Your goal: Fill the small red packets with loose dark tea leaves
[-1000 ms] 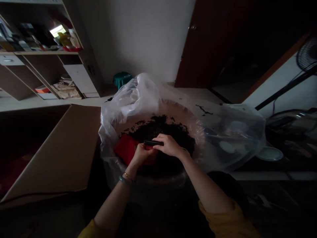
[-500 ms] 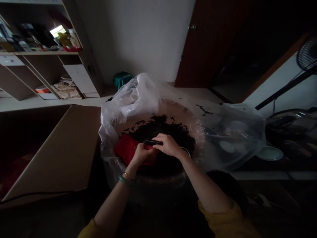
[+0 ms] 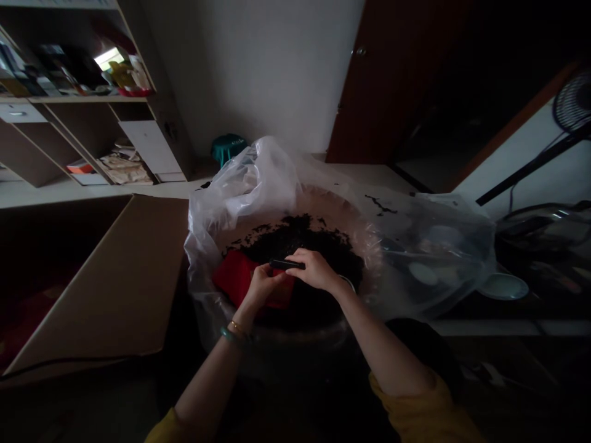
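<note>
A slim black bar-shaped object point(image 3: 287, 264) lies level between my two hands; its exact kind is too dark to make out. My right hand point(image 3: 316, 269) is closed on its right part. My left hand point(image 3: 264, 284) pinches at the top edge of a red bag point(image 3: 231, 277), its thumb just under the bar's left end. The bag leans over dark loose leaf-like flakes point(image 3: 300, 237), perhaps tea leaves, heaped in a round tub point(image 3: 323, 200) lined with clear plastic sheeting point(image 3: 272, 169). Part of a white rim or loop point(image 3: 347, 282) shows beside my right wrist.
An open cardboard box point(image 3: 138, 264) stands at the left, with something red inside. To the right, plastic sheeting covers pale dishes point(image 3: 422, 272), near a pale oval dish point(image 3: 503, 286). Behind are a shelf unit point(image 3: 152, 147), a green bin point(image 3: 228, 147) and a fan point(image 3: 572, 101).
Almost nothing differs. Both hands and the black bar have shifted very slightly to the right, with the same hold.
</note>
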Action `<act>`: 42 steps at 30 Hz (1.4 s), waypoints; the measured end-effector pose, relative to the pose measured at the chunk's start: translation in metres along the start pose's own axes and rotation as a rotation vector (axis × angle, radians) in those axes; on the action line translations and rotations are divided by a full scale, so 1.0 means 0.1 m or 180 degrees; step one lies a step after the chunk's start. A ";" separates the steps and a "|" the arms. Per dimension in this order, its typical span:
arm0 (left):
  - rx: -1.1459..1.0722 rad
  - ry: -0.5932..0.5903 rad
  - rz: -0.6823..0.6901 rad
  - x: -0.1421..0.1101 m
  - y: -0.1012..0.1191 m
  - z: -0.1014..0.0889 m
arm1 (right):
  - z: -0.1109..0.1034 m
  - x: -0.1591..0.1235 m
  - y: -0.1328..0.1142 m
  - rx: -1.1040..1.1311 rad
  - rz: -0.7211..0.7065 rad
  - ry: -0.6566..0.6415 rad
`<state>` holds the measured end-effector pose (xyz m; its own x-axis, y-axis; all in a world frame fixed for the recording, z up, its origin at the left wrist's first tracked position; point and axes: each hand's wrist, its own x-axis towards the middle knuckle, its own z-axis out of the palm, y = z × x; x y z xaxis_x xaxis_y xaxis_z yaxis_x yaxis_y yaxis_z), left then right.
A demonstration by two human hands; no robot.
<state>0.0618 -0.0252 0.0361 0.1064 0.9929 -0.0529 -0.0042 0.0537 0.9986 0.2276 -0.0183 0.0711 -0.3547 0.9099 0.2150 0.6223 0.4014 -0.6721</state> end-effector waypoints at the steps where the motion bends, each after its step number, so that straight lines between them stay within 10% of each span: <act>1: -0.0031 -0.0007 0.0020 0.00 0.01 0.00 | -0.01 0.00 0.00 0.0073 -0.0007 -0.0051; 14: -0.0587 0.0324 -0.0366 0.01 0.05 -0.05 | -0.18 0.07 0.60 -0.0055 0.0972 0.0753; 22: -0.0661 0.0138 -0.0177 0.00 0.06 0.01 | 0.13 0.04 0.03 0.0465 0.0018 0.0579; 29: -0.0592 -0.0190 -0.0176 -0.02 0.01 0.04 | 0.12 0.05 0.11 0.0785 0.0734 0.1199; 35: -0.0146 -0.0063 -0.0129 -0.06 -0.02 0.09 | 0.13 -0.01 0.21 0.1926 0.1226 0.0350; 42: 0.0594 0.0657 0.0569 -0.10 -0.13 0.06 | -0.18 0.24 -0.12 0.2356 0.0883 0.2988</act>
<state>0.0671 -0.0361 0.0238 -0.0836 0.9864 0.1415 0.1797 -0.1248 0.9758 0.2241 0.0010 0.0966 0.5572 0.8002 0.2218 -0.0583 0.3042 -0.9508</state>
